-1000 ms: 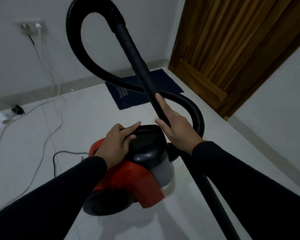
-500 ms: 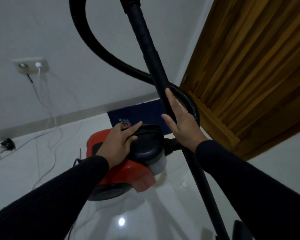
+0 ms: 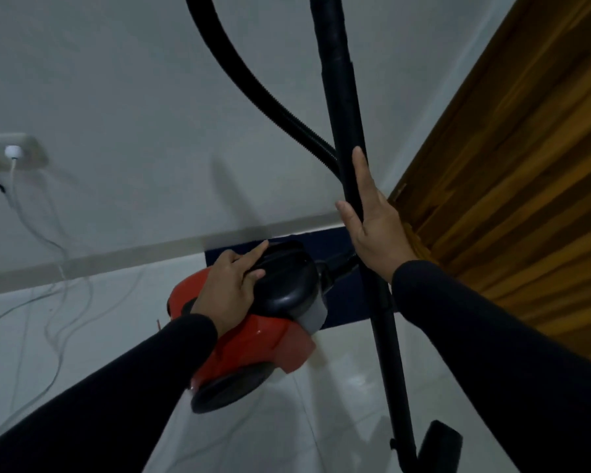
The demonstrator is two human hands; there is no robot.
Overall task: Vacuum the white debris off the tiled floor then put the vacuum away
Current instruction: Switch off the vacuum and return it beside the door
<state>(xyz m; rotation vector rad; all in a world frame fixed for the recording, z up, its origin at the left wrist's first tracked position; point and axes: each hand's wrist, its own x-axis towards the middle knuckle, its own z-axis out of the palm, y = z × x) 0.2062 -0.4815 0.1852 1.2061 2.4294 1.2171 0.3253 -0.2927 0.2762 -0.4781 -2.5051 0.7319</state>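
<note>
A red and black canister vacuum (image 3: 263, 343) is lifted off the white tiled floor (image 3: 93, 336). My left hand (image 3: 231, 288) is shut on its black top handle (image 3: 284, 278). The long black wand (image 3: 347, 138) stands nearly upright to its right, and my right hand (image 3: 372, 230) rests flat against it, fingers stretched along the tube. The ribbed hose (image 3: 270, 97) loops up out of the top of the frame and joins the canister's front. The floor nozzle (image 3: 439, 445) shows at the bottom right. No white debris is visible.
A wooden door (image 3: 498, 172) fills the right side. A dark blue mat (image 3: 342, 291) lies by the wall behind the vacuum. A wall socket (image 3: 12, 153) at left holds plugs, with white and dark cables (image 3: 58, 268) trailing over the floor.
The vacuum has risen and moved toward the wall and door. The wand has swung more upright, and my view has tilted up. Both hands keep their holds.
</note>
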